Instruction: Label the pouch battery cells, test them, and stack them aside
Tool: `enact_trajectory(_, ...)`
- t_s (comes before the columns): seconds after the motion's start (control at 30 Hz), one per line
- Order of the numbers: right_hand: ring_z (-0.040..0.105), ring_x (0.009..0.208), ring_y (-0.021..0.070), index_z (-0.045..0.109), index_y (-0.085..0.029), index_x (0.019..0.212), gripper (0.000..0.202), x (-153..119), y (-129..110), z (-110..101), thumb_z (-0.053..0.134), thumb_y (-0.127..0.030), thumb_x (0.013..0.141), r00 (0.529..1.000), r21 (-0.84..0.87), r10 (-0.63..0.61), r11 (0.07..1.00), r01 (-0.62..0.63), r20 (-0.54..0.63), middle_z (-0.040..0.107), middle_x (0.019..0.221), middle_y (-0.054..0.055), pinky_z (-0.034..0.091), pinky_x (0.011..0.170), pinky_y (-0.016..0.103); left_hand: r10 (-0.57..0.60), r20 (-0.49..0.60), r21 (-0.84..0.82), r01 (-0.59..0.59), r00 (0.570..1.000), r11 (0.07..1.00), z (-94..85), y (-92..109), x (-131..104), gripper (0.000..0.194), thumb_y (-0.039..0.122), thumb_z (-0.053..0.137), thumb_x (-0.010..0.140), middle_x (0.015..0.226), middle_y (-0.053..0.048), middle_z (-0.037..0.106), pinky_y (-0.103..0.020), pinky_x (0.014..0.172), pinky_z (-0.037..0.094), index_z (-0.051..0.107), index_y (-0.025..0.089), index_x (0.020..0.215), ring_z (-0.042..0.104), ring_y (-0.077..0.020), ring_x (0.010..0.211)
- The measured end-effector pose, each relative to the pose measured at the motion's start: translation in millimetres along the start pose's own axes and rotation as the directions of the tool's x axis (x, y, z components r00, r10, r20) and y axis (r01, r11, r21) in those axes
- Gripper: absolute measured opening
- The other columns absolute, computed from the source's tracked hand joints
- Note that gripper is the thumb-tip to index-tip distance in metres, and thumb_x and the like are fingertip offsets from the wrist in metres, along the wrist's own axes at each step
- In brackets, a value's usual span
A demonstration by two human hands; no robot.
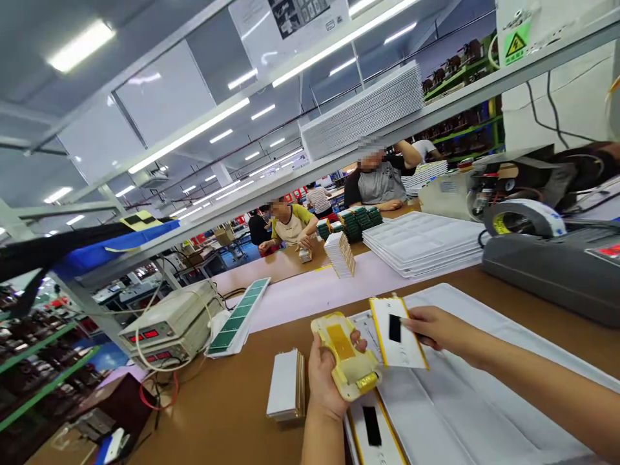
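Observation:
My left hand (329,378) is wrapped round a pale yellow plastic fixture (345,355) with an orange-yellow patch in its middle. Just right of it, my right hand (433,326) pinches a flat white cell (398,345) with yellow edges and a black strip, held tilted by its right side. Another white cell (375,433) with a black strip lies below the fixture on white trays (465,387). To the left of my left hand, a stack of white cells (285,385) stands on the brown table (217,400).
Power supplies (169,323) and green boards (239,316) are at the left. A tape dispenser (552,265) stands at the right, beside stacked white trays (426,239). A shelf beam crosses above. Across the table, two people sit near another cell stack (340,255).

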State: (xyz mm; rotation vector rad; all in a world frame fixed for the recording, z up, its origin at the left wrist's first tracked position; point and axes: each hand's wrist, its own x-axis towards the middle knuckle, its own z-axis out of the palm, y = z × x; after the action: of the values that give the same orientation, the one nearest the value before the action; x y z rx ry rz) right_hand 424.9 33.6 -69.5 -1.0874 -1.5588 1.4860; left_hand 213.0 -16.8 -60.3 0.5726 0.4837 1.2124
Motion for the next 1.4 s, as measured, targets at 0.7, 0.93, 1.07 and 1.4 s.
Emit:
enact_trajectory(0.7,0.058,0.088,0.0271,0.062,-0.011,0.089,0.019,49,-39,27,0.054,-0.017,0.074,0.995,-0.979,-0.082,0.199,-0.039,-0.056,0.063,0.094,0.015,0.042,0.066,0.032,0.176,-0.096,-0.196,-0.192,0.98,0.962,-15.4,12,2,0.052,0.058,0.044,0.072,0.086,-0.012,0.065,-0.043,0.082,0.041,0.062,0.016,0.097,0.058,-0.0268,0.088)
enact_trajectory(0.93,0.058,0.088,0.0259,0.063,-0.01,0.09,0.022,64,-14,34,0.053,-0.011,0.071,0.998,-0.989,-0.054,0.149,-0.005,-0.013,0.063,0.095,0.015,0.044,0.067,0.031,0.195,-0.287,-0.16,-0.248,0.938,0.955,-26.4,12,12,0.047,0.057,0.051,0.068,0.077,-0.008,0.063,-0.043,0.073,0.045,0.061,0.018,0.092,0.06,-0.025,0.075)
enact_trajectory(1.07,0.059,0.085,0.0255,0.062,-0.011,0.09,0.021,69,-12,27,0.054,-0.017,0.072,0.998,-0.988,-0.053,0.154,-0.031,-0.04,0.063,0.095,0.014,0.045,0.064,0.03,0.167,-0.366,-0.152,-0.236,0.916,0.96,-33.2,14,16,0.045,0.056,0.051,0.069,0.073,-0.009,0.062,-0.044,0.069,0.045,0.061,0.017,0.089,0.06,-0.0252,0.07)
enact_trajectory(1.4,0.056,0.092,0.0272,0.063,-0.01,0.086,0.02,64,-18,45,0.053,-0.005,0.07,0.999,-0.977,-0.025,0.213,-0.025,-0.031,0.062,0.096,0.017,0.04,0.074,0.032,0.139,-0.422,-0.167,-0.228,0.896,0.959,-31.4,14,17,0.045,0.056,0.053,0.067,0.072,-0.007,0.06,-0.041,0.063,0.046,0.059,0.017,0.088,0.059,-0.0238,0.066)
